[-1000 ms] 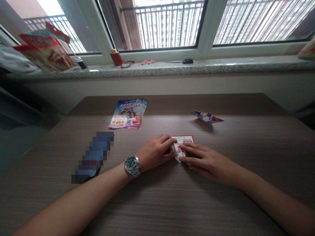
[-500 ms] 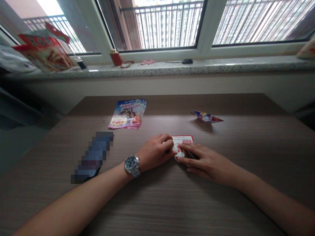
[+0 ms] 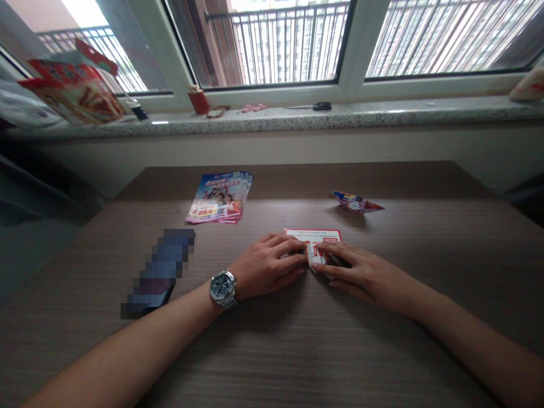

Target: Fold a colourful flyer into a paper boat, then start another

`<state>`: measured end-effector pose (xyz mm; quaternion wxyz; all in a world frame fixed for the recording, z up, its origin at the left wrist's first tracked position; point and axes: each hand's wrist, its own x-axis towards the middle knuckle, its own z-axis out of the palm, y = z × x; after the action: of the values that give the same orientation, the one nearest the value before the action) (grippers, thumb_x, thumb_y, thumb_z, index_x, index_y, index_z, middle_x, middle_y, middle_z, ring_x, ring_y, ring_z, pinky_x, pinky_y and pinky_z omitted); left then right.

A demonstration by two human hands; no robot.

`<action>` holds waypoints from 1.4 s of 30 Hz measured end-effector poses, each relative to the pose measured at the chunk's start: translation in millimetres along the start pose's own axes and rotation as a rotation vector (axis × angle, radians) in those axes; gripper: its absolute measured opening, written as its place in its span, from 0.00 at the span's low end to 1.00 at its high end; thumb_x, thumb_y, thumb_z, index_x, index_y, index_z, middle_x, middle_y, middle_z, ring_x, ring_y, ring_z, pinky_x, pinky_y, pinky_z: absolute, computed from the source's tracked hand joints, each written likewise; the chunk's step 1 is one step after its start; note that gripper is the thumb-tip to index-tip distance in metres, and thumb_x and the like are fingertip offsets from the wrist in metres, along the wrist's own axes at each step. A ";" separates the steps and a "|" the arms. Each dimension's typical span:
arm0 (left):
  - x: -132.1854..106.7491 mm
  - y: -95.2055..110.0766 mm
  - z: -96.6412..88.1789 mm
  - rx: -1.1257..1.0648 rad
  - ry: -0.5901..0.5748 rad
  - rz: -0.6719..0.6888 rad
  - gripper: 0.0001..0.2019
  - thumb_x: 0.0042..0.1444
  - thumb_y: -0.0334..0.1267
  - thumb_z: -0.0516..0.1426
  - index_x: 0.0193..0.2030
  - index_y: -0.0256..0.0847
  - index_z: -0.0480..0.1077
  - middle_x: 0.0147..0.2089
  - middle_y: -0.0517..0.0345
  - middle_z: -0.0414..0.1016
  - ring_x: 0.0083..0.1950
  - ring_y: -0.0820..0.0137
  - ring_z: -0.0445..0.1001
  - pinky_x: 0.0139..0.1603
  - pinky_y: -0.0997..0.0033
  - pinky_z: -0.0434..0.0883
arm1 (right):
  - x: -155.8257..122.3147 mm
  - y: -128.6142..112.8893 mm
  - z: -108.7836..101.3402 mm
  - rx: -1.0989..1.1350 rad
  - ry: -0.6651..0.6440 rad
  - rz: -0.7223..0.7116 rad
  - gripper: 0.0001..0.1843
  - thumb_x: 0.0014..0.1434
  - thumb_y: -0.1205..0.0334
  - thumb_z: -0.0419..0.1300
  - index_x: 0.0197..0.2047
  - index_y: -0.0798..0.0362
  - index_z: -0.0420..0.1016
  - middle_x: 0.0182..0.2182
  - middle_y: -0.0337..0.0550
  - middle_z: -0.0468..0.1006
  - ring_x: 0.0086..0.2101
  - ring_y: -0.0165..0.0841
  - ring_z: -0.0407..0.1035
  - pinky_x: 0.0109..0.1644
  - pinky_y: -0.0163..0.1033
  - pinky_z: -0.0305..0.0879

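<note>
1. Much of the red-and-white paper (image 3: 313, 234) is hidden under the fingers, and its lower part is cut off from view by them. The small print on it is too fine to read.
2. The paper has a red border along its far edge. A narrow folded strip stands out in its middle, between the two hands, though the exact folds can't be made out.
3. The left hand (image 3: 264, 267), with a watch (image 3: 223, 288) on its wrist, is curled closed on the paper from the left. Its fingertips press at the paper's near middle.
4. The right hand (image 3: 361, 274) is closed on the paper from the right, with its fingers (image 3: 335, 255) lying across the strip. The two hands nearly touch.
5. The paper lies flat on the table (image 3: 297, 362), directly between the hands.
6. Beyond the grip and to the left lies a stack of flyers (image 3: 219, 198). Beyond it to the right sits a small paper boat (image 3: 357, 203).
7. Left of the left hand is a blurred-out object (image 3: 159, 275), impossible to identify.
8. Far beyond the grip, scissors (image 3: 317, 106) lie on the window sill (image 3: 272, 127).
</note>
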<state>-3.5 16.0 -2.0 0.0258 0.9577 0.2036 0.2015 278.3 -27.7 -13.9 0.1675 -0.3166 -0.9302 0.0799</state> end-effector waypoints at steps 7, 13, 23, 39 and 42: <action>-2.6 -3.4 6.6 -0.034 -0.102 0.024 0.19 0.69 0.45 0.54 0.63 0.44 0.68 0.62 0.48 0.72 0.61 0.59 0.71 0.63 0.53 0.69 | -2.6 3.5 0.9 0.047 -0.007 0.011 0.24 0.68 0.62 0.59 0.66 0.45 0.69 0.67 0.53 0.66 0.64 0.46 0.63 0.65 0.56 0.64; -3.2 -3.8 6.4 -0.069 -0.125 0.039 0.20 0.68 0.45 0.54 0.65 0.46 0.66 0.65 0.47 0.68 0.64 0.57 0.69 0.65 0.51 0.68 | -5.0 7.1 4.1 0.075 -0.003 0.020 0.24 0.67 0.62 0.59 0.65 0.45 0.69 0.67 0.52 0.66 0.64 0.45 0.62 0.66 0.55 0.63; -3.4 -1.7 6.3 -0.055 -0.152 0.008 0.22 0.69 0.47 0.53 0.66 0.46 0.65 0.66 0.48 0.68 0.65 0.56 0.68 0.66 0.50 0.67 | -7.5 7.1 3.1 0.074 -0.008 -0.011 0.21 0.67 0.63 0.60 0.62 0.44 0.73 0.69 0.50 0.62 0.66 0.46 0.60 0.67 0.57 0.61; -2.7 1.6 6.3 -0.056 -0.176 -0.044 0.21 0.69 0.46 0.53 0.66 0.46 0.66 0.67 0.48 0.66 0.66 0.56 0.67 0.67 0.49 0.67 | -8.2 8.1 1.4 0.061 -0.029 -0.020 0.24 0.65 0.60 0.62 0.64 0.44 0.72 0.70 0.50 0.60 0.67 0.48 0.58 0.67 0.57 0.60; -2.6 2.4 6.6 -0.064 -0.189 -0.061 0.21 0.69 0.45 0.53 0.66 0.46 0.66 0.68 0.48 0.65 0.66 0.57 0.67 0.67 0.51 0.67 | -8.0 8.6 1.5 0.056 -0.050 -0.020 0.23 0.66 0.59 0.61 0.64 0.44 0.72 0.70 0.52 0.59 0.67 0.48 0.57 0.68 0.57 0.59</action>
<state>-2.2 12.9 -8.7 0.0818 0.9645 0.2227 0.1158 288.6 -25.9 -19.7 0.1539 -0.3001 -0.9347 0.1123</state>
